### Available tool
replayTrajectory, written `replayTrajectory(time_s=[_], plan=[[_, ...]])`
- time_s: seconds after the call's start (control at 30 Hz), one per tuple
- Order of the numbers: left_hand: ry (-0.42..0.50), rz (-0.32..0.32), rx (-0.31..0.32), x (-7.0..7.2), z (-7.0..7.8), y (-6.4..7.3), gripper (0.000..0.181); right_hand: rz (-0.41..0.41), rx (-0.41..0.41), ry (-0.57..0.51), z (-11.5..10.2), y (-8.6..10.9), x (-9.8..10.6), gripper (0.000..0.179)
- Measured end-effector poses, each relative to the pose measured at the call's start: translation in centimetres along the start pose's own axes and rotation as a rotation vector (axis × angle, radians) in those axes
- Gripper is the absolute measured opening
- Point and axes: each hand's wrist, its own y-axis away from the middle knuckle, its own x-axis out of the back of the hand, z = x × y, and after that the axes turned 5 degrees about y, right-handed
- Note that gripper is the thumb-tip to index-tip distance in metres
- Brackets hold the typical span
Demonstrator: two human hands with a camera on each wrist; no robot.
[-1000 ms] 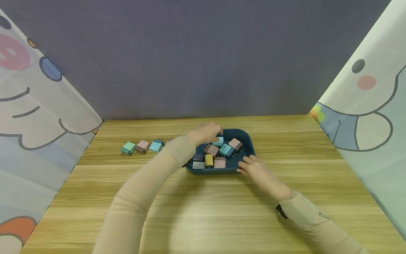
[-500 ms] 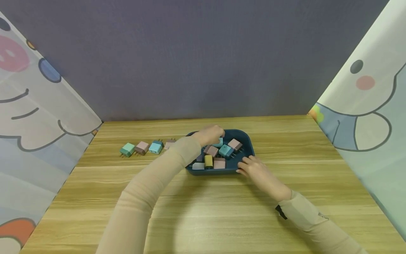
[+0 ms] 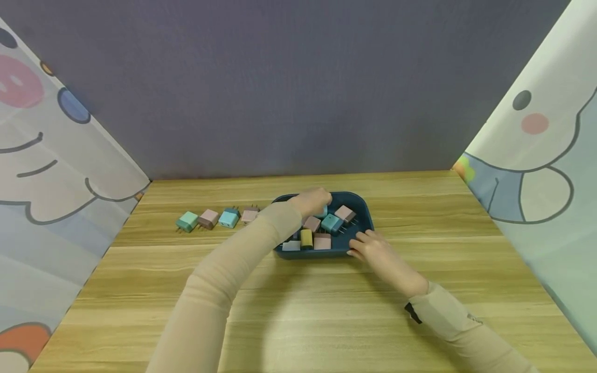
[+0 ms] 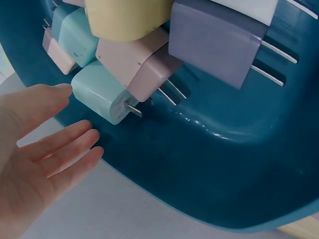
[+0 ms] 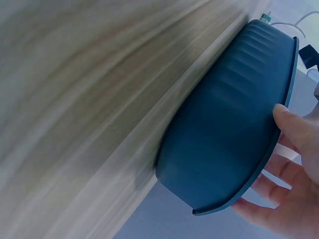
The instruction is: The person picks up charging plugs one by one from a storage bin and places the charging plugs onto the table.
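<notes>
My left hand (image 3: 311,202) reaches over the dark blue tray (image 3: 359,203). In the left wrist view its fingers are spread apart. The thumb tip lies at a light blue plug charger (image 4: 101,93), touching or almost touching it; the fingers are not round it. Beside that lie a mauve charger (image 4: 134,57), a yellow one (image 4: 124,17) and a dark purple one (image 4: 214,42) with its prongs showing. My right hand (image 3: 380,255) holds the tray's near right rim, thumb on the outer wall (image 5: 234,109) and fingers on the inner side.
Left of the tray, a row of chargers lies on the wooden table (image 3: 317,321): green (image 3: 188,221), pink (image 3: 208,219), light blue (image 3: 229,217) and another pink (image 3: 250,215). A grey panel (image 3: 298,93) stands behind, with cartoon-printed sheets on both sides.
My left hand has shifted slightly right over the tray, now hiding more of the light blue charger. More of the row's last pink charger shows. My right hand stays on the rim.
</notes>
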Motion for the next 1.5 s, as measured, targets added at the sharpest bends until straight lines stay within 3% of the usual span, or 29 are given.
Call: replayTrajectory(time_s=[0.27, 0.53, 0.7, 1.0, 1.5], plan=[[-0.062, 0.008, 0.0, -0.5, -0.4, -0.9, 0.024, 0.011, 0.001, 0.008, 0.0, 0.0, -0.2, 0.01], [-0.01, 0.017, -0.021, -1.4, -0.3, -1.4, 0.019, 0.039, 0.01, 0.016, 0.1, 0.1, -0.4, 0.012], [-0.026, 0.001, -0.027, -2.0, -0.3, -1.6, 0.022, 0.039, 0.014, 0.016, 0.0, 0.1, -0.5, 0.011], [-0.054, -0.009, -0.005, -2.0, -0.2, -1.9, 0.02, 0.084, 0.03, 0.027, 0.2, 0.0, -0.6, 0.012], [0.012, -0.006, 0.004, -2.0, -0.8, -2.1, 0.019, 0.051, 0.013, 0.013, 0.2, 0.0, -0.5, 0.012]])
